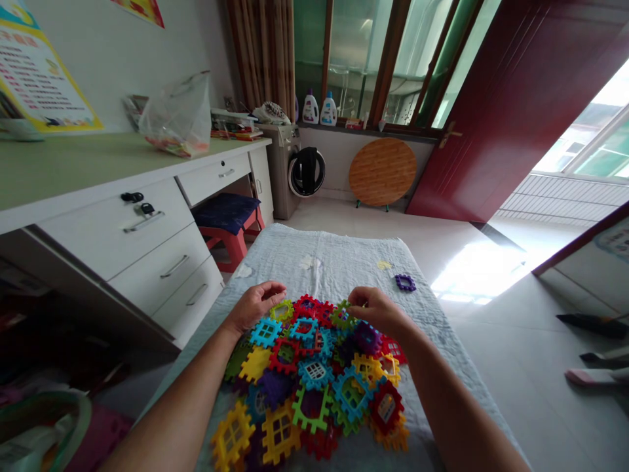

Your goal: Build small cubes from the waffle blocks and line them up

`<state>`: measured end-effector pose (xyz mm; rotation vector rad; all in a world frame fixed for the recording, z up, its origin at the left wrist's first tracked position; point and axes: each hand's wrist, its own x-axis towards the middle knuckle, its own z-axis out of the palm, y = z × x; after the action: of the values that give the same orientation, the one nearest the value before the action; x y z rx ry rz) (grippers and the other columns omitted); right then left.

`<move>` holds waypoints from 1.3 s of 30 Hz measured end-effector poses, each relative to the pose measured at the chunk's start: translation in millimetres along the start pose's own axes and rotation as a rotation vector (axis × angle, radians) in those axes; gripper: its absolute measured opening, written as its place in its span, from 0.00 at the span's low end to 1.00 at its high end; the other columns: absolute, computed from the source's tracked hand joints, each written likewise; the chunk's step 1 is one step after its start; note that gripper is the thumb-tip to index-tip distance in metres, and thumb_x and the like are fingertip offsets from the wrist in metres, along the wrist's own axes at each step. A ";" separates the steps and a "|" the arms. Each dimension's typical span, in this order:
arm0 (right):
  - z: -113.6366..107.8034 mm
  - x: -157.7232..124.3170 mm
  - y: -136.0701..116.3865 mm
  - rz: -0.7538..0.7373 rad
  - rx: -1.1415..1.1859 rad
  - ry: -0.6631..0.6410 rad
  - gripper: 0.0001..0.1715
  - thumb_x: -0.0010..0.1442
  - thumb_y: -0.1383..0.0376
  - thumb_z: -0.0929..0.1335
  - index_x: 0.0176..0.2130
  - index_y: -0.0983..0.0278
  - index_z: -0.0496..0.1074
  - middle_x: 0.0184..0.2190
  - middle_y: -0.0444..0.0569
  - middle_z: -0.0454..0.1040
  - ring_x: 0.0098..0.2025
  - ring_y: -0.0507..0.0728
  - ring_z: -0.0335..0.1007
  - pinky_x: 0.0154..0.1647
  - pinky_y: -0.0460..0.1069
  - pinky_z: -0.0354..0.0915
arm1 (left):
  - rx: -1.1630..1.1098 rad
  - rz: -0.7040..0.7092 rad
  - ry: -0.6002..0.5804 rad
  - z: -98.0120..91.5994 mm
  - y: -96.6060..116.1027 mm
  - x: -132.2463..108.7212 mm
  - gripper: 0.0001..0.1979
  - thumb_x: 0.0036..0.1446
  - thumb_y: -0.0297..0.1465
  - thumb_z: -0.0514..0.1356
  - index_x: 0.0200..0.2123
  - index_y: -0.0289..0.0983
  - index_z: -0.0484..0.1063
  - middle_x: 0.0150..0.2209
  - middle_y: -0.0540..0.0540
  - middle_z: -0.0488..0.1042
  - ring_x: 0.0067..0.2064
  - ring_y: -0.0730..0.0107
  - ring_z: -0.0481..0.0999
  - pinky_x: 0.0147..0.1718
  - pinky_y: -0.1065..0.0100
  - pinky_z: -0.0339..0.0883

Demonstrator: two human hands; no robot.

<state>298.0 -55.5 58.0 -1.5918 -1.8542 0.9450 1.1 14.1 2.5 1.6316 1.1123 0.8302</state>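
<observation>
A heap of colourful interlocking plastic building blocks (314, 372) lies on the cloth-covered table, many with square window openings. My left hand (253, 307) is at the far left edge of the heap, fingers curved and a little apart, beside a yellow-green block (282, 311). At the far right edge, my right hand (377, 309) has its fingers pinched at a green block (343, 316). Near that hand lie a dark purple block (366, 337) and several red and yellow ones. One purple frame block (405, 282) rests apart, towards the right edge.
The table wears a pale blue cloth (334, 252). To the left stand a white desk (113, 229) with drawers and a red stool (233, 226). Behind are a washing machine (285, 170), a folded round wooden table (382, 172) and a red door (496, 98).
</observation>
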 end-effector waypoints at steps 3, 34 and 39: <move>-4.1 3.2 8.3 -0.089 -0.037 0.305 0.04 0.52 0.64 0.67 0.29 0.63 0.66 0.23 0.42 0.64 0.25 0.49 0.58 0.27 0.45 0.57 | 0.008 0.002 0.012 0.0 -0.7 0.2 0.21 0.49 0.45 0.61 0.41 0.35 0.73 0.41 0.42 0.77 0.44 0.59 0.75 0.46 0.60 0.66; -20.6 3.8 35.5 -0.104 -0.382 0.110 0.14 0.50 0.69 0.65 0.38 0.64 0.73 0.30 0.47 0.73 0.30 0.52 0.64 0.33 0.47 0.58 | -0.023 -0.004 -0.002 0.2 -1.0 0.1 0.21 0.49 0.44 0.61 0.42 0.35 0.72 0.41 0.41 0.77 0.45 0.58 0.74 0.49 0.58 0.65; -19.8 -1.7 17.6 -0.101 -0.009 0.041 0.18 0.54 0.64 0.66 0.46 0.64 0.70 0.23 0.40 0.67 0.22 0.48 0.58 0.24 0.44 0.56 | 0.029 -0.021 -0.021 -3.7 1.3 0.0 0.19 0.49 0.43 0.61 0.40 0.36 0.73 0.39 0.43 0.77 0.43 0.59 0.74 0.46 0.59 0.66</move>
<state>324.3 -52.5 56.8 -1.4968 -1.8936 0.8549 -1.8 15.2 4.8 1.6462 1.1292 0.7852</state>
